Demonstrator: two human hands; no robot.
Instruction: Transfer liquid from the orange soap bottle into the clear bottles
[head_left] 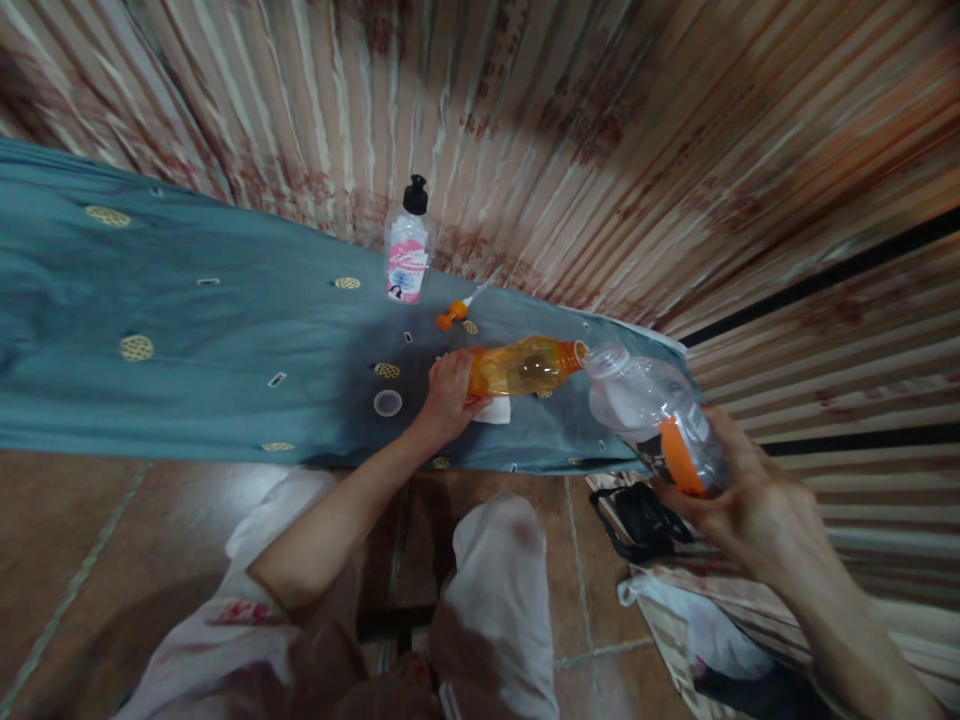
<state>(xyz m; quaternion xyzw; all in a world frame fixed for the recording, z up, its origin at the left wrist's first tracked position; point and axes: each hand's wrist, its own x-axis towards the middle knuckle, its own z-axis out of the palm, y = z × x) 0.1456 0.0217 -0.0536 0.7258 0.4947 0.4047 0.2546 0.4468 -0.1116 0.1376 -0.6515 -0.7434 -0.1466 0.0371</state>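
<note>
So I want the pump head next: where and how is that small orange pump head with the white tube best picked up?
Pinch the orange pump head from above. It lies flat on the teal cloth, and its thin tube looks too slender to grip.

glossy orange plastic bottle [523,367], clear plastic bottle [651,413], matt tablecloth [187,330]

Pump bottle [408,243] upper centre on tabletop [187,330]; loose cap [388,403] below it; two bottles mouth-to-mouth, apparently touching, at right.
</note>
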